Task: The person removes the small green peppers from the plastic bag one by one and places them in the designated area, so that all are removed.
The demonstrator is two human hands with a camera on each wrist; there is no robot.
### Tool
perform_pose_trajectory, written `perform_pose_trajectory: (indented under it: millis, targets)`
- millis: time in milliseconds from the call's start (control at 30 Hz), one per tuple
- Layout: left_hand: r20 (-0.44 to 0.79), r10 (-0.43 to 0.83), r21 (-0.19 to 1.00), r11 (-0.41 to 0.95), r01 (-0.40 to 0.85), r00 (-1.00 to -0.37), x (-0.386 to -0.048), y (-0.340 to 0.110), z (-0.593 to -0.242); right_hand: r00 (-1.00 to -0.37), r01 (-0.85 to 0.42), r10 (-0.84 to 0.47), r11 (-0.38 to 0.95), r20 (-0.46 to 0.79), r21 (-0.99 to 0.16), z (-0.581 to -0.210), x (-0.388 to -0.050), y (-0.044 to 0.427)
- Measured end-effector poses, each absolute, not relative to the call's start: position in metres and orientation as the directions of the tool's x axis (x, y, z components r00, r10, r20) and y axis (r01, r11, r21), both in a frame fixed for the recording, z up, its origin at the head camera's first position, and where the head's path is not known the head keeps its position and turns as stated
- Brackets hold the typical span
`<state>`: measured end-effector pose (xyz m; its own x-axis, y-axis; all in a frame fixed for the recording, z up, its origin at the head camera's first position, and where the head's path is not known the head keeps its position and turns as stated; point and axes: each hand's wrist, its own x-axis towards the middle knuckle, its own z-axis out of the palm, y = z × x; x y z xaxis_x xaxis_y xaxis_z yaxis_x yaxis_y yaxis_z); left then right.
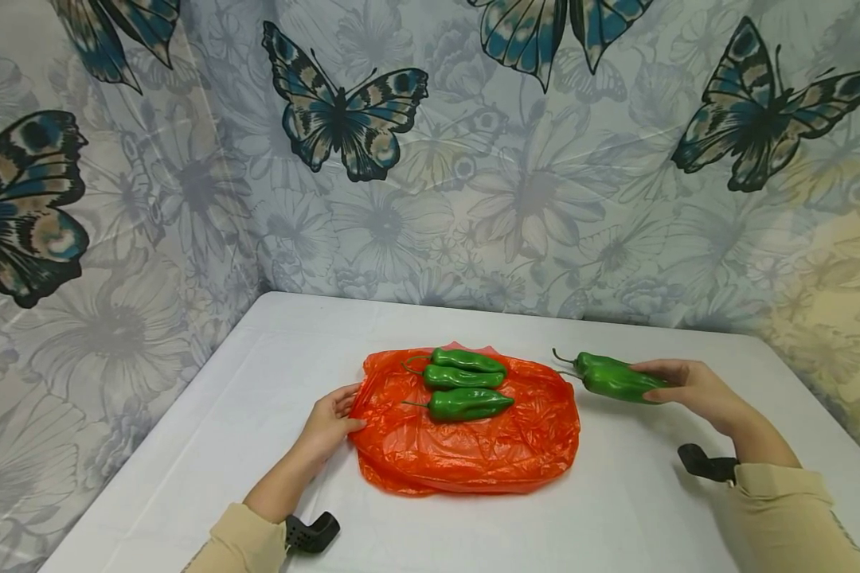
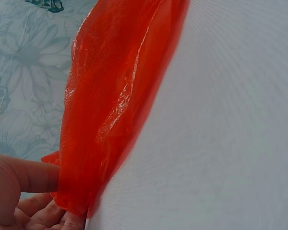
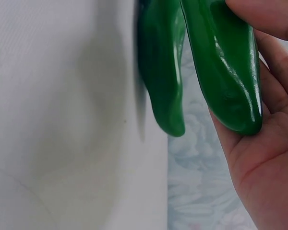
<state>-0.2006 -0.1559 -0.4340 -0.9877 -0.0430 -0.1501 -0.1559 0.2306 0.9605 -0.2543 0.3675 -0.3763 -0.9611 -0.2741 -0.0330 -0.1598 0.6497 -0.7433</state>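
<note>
Three green peppers [image 1: 471,403] lie one behind another on a flattened red plastic bag [image 1: 466,454]. The left hand [image 1: 327,427] pinches the bag's left edge; in the left wrist view the thumb and fingers of that hand [image 2: 33,196] are on either side of the red plastic [image 2: 105,96]. Right of the bag, the right hand [image 1: 695,391] holds green peppers [image 1: 612,377] with their stems toward the bag. Two peppers show in the right wrist view: one [image 3: 225,67] between thumb and fingers of the hand [image 3: 273,143], another [image 3: 163,72] beside it.
A white-covered table [image 1: 616,493] bears the bag. Behind it and at the left hang pale floral cloths [image 1: 530,191] with large butterflies. A black band with a curved piece is on each wrist, the left one [image 1: 311,532] and the right one [image 1: 705,463].
</note>
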Motion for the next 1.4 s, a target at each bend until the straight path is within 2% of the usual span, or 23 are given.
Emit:
perform_pose_trajectory:
  millis: [1400]
  targets:
    - [-0.153,-0.039,0.960,0.230,-0.158,-0.987,-0.199,-0.155,-0.431,-0.966,-0.102,-0.244,0.650,-0.080,-0.753,-0.397,-0.255,0.376]
